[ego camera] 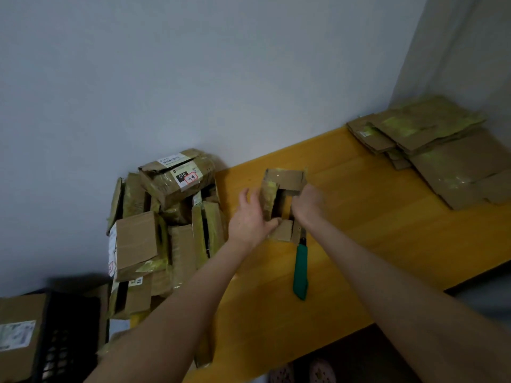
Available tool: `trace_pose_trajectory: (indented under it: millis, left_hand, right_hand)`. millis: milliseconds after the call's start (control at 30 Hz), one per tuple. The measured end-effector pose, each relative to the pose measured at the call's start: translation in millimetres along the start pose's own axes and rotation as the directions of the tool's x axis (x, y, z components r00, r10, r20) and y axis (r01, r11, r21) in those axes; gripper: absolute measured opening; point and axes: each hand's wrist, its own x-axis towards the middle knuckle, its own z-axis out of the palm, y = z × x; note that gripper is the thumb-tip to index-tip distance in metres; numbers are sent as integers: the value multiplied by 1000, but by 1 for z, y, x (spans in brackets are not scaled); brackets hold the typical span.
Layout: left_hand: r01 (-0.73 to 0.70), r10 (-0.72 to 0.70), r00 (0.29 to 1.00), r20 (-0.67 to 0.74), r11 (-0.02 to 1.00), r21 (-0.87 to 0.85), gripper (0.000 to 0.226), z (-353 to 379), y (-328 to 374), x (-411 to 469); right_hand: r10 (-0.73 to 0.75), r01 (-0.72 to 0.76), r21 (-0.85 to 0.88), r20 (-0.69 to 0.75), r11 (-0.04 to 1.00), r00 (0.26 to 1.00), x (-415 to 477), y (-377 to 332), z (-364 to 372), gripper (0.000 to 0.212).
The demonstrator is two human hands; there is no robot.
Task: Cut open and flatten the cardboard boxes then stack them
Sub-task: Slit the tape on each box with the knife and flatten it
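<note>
A small cardboard box stands opened on the yellow table, its flaps spread and its inside dark. My left hand grips the box's left wall, thumb on the near flap. My right hand holds the right wall, fingers curled into the opening. A green-handled utility knife lies on the table just below the box, blade toward it, held by neither hand. Flattened boxes are stacked at the table's far right.
A heap of taped, unflattened boxes fills the table's left end against the white wall. A black crate and another labelled box sit at lower left. The table's front edge runs diagonally at the lower right.
</note>
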Motion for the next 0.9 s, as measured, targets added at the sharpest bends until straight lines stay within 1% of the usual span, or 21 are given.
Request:
trace_pose_trajectory:
  millis: [33, 67, 133, 167, 233, 267, 333, 400, 467, 500, 567, 600, 633, 667, 700, 733, 767, 800, 833, 867, 900]
  left_hand:
    - [92, -93, 995, 19, 995, 33, 82, -1, 4, 2]
    - [150, -154, 988, 32, 985, 90, 76, -3, 7, 3]
    - [203, -215, 976, 39, 958, 201, 53, -9, 11, 2]
    - [210, -220, 975, 23, 953, 219, 42, -10, 10, 3]
    - [206, -205, 979, -26, 960, 188, 23, -11, 8, 3]
    - [203, -197, 979, -54, 965, 167, 18, -11, 6, 2]
    - [208, -194, 975, -106, 968, 140, 20, -10, 3, 0]
    - [245, -244, 957, -155, 969, -17, 21, -13, 1, -1]
    - [251, -290, 939, -185, 946, -207, 21, -20, 4, 4]
    - [228, -280, 943, -178, 937, -266, 21, -25, 5, 7]
    - [198, -258, 961, -97, 892, -407, 19, -34, 5, 10]
    - [212, -265, 964, -33, 834, -510, 19, -37, 1, 10]
    - [239, -277, 960, 35, 750, -617, 21, -40, -3, 9]
    - [267, -281, 955, 99, 659, -703, 25, -42, -10, 7]
    - [284, -266, 952, 148, 597, -750, 29, -44, -16, 6]
    - [281, -233, 957, 175, 583, -762, 32, -45, -20, 4]
    - [257, -193, 965, 175, 602, -756, 33, -47, -22, 4]
    - [218, -153, 976, 155, 641, -736, 32, -49, -21, 4]
    - [169, -113, 986, 126, 690, -704, 30, -52, -18, 4]
    - [117, -71, 993, 95, 740, -663, 30, -55, -13, 4]
    - [62, -26, 997, 66, 783, -619, 31, -58, -7, 4]
  right_hand:
    - [-18, 19, 16, -10, 1000, 1000, -3, -1, 2, 15]
    - [-33, 33, 37, -16, 999, 999, -7, -2, 4, 15]
    - [-55, 56, 89, -18, 994, 998, -16, -3, 7, 13]
    - [-67, 69, 122, -15, 990, 998, -19, -4, 7, 13]
    - [-88, 90, 178, -15, 980, 996, -24, -4, 6, 15]
    - [-91, 92, 206, -15, 974, 996, -24, -4, 5, 15]
    - [-90, 91, 230, -18, 969, 996, -24, -5, -1, 9]
    - [-81, 81, 261, -9, 962, 997, -23, 0, -7, 9]
    - [-47, 47, 375, -10, 926, 999, -23, 9, -10, 19]
    - [-23, 24, 435, -7, 900, 1000, -24, 13, -12, 20]
    - [15, -21, 484, 17, 875, 1000, -23, 23, -15, 17]
    - [28, -46, 499, 43, 865, 999, -20, 27, -18, 18]
    - [40, -71, 525, 70, 848, 997, -17, 30, -21, 20]
    - [52, -98, 543, 99, 834, 994, -14, 33, -25, 29]
    - [68, -118, 544, 111, 831, 991, -10, 36, -28, 42]
    - [75, -112, 512, 92, 851, 993, -7, 38, -31, 55]
    - [64, -76, 420, 43, 904, 997, -3, 39, -34, 66]
    - [34, -30, 250, -10, 968, 999, -2, 39, -36, 77]
    - [-15, 17, 26, -55, 1000, 998, -3, 37, -38, 87]
    - [-83, 66, -196, -77, 978, 994, -6, 35, -39, 93]
    - [-155, 119, -366, -71, 923, 985, -8, 31, -41, 96]
